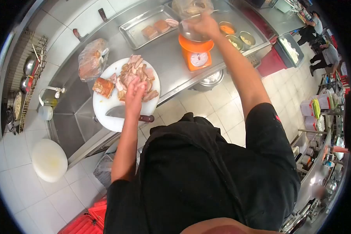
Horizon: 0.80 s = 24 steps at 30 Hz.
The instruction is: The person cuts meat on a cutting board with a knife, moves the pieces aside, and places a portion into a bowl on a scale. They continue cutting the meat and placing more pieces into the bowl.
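My left hand hovers over the round white cutting board, fingers apart, beside a pile of cut meat pieces. A browned block of meat lies left of the pile. Near my left wrist, a knife with a dark handle rests on the board, its blade partly hidden. My right hand reaches far forward and grips a metal bowl at its right side; its fingertips are partly hidden. Under the bowl stands an orange kitchen scale with a round dial.
Behind the board sits a plastic bag of meat. A metal tray holds several meat blocks. Small bowls of cut food stand right of the scale. A sink lies left. Two people stand far right.
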Motion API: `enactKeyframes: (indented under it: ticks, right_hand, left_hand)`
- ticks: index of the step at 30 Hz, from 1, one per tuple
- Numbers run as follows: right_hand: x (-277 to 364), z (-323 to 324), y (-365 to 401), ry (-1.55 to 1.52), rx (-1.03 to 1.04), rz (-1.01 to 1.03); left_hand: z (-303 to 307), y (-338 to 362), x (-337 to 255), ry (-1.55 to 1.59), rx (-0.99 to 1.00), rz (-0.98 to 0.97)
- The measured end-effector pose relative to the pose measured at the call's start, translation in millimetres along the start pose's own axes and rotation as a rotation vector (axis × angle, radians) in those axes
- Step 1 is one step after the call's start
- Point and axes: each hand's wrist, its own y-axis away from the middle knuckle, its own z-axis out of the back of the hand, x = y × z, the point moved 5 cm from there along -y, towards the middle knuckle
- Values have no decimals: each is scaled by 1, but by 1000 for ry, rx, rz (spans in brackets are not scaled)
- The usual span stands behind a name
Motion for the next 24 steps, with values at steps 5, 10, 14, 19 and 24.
enactKeyframes:
  ticks: [5,10,14,19,24]
  right_hand:
    - [-51,-69,-46,157,188,288]
    - [-54,-61,-44,229,359,279]
    - [-47,-45,-38,283,301,226]
    - [-34,-32,-40,310,340,228]
    - [-28,-36,-41,303,310,220]
  left_hand:
    - [14,30,43,-35,-138,94]
    - [28,63,55,-72,-284,174]
    - [31,75,58,-93,-343,179]
    - [39,77,56,-108,-407,182]
    - [42,73,46,-140,-412,153]
